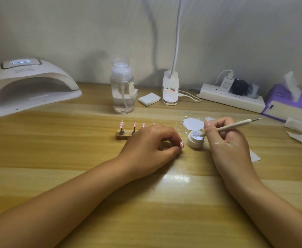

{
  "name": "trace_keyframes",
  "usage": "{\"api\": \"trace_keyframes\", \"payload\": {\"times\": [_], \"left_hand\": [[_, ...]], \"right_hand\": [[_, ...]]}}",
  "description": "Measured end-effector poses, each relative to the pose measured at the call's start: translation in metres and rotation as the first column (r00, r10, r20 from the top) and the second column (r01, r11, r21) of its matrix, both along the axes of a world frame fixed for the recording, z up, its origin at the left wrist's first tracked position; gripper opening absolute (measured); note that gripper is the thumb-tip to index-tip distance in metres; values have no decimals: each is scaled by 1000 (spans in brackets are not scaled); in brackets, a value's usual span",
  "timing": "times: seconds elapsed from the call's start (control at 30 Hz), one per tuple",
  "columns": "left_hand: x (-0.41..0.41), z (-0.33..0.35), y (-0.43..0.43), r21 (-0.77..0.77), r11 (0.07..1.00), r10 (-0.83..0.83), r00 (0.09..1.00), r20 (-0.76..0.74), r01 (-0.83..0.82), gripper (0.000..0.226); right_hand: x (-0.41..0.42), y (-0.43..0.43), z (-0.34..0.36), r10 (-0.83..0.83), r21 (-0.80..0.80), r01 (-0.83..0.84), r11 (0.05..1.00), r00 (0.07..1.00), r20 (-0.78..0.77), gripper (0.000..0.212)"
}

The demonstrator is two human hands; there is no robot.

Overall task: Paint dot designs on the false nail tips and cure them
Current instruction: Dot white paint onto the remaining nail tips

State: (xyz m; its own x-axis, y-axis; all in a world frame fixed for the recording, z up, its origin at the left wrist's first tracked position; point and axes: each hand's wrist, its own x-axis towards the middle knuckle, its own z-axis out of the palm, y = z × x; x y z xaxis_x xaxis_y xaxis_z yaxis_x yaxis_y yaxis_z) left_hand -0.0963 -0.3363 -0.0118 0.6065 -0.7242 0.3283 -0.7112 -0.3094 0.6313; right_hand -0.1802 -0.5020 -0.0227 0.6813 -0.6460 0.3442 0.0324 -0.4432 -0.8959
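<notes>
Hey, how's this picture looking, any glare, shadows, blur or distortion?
Head view: glare shines off the table near the right hand; the desk lamp throws a soft arm shadow on the wall; wide-angle distortion bends the table's back edge; the tissue pack looks blurred.

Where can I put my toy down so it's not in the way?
Bare wood lies between the nail lamp and the left hand pinching a nail tip. Crowded on the right: paint jar, white spill, tissues, right hand gripping the dotting tool.
</notes>
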Motion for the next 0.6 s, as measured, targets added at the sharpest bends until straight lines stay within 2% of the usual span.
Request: {"api": "trace_keyframes", "payload": {"times": [0.23,0.37,0.5,0.6], "left_hand": [[1,-1,0,0,1000,3,1000,0,-3,7],[1,-1,0,12,1000,1,1000,8,-1,9],[1,-1,0,6,1000,3,1000,12,-3,10],[1,-1,0,-6,1000,1,1000,4,-1,9]], "right_hand": [[1,-1,0,-17,4,17,1000,999,35,27],[-1,2,5,-18,77,11,997,995,94,25],[-10,16,18,63,31,-70,997,979,193,13],[-15,26,23,140,137,-168,976,971,192,16]]}}
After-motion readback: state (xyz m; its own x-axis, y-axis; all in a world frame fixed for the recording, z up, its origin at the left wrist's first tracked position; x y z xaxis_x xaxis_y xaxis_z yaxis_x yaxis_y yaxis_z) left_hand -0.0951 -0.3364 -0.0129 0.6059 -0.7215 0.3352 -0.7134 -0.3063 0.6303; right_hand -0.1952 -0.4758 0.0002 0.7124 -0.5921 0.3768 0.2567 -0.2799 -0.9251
